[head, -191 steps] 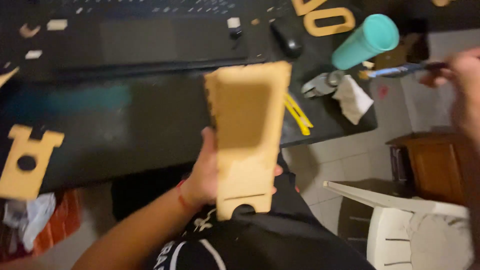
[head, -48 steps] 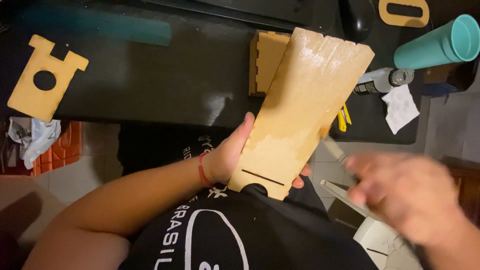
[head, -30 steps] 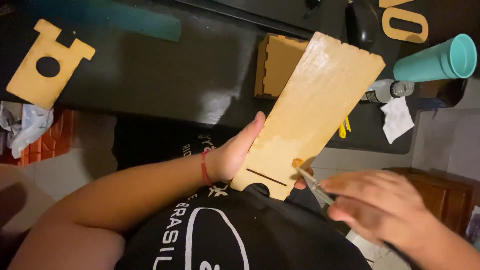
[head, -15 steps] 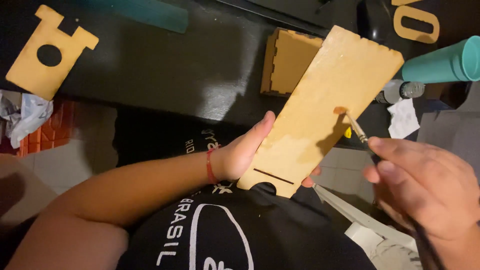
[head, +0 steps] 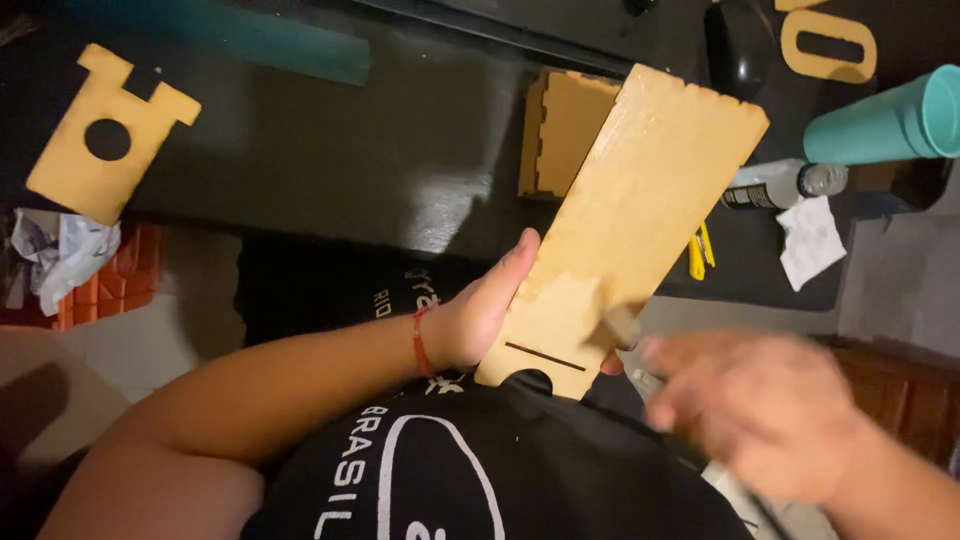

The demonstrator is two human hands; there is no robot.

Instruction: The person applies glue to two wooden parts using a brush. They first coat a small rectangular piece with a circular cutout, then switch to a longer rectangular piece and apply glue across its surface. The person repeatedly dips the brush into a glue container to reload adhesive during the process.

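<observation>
Above a dark table (head: pixel 300 160), the left hand (head: pixel 480 315) grips a wooden panel (head: pixel 625 220) at its lower edge, while the blurred right hand (head: pixel 760 410) holds a brush (head: pixel 620 325) against it; loosened grip could let the panel tilt and smear.

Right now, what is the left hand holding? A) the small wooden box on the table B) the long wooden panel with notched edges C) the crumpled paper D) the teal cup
B: the left hand grips the lower end of the long wooden panel, thumb along its edge; the teal cup and small wooden box sit untouched on the dark table.
</observation>
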